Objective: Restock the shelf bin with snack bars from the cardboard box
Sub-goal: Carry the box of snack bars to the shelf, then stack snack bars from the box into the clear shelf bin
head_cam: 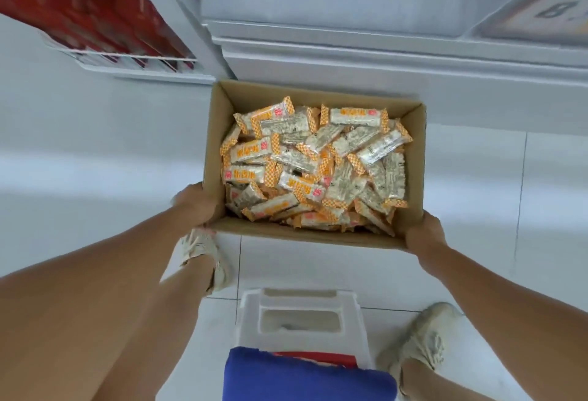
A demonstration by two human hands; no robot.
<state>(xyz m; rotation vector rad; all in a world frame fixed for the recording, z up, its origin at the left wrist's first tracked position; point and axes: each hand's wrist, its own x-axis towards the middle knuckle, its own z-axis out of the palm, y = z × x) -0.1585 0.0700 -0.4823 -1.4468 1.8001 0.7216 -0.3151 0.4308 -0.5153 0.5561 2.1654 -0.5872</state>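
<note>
An open cardboard box point(216, 133) is held over the white tiled floor, in front of the white shelving. It is filled with several snack bars point(313, 167) in white wrappers with orange checked ends, lying in a loose heap. My left hand point(199, 203) grips the box's near left corner. My right hand point(424, 232) grips its near right corner. The fingers of both hands are hidden behind the box walls. No shelf bin for these bars is clearly in view.
A white shelf base point(366, 50) stands just beyond the box. At upper left a wire-fronted shelf point(127, 60) holds red packages point(89, 15). A white plastic step stool point(300, 318) sits between my feet, which wear light sneakers point(203, 257).
</note>
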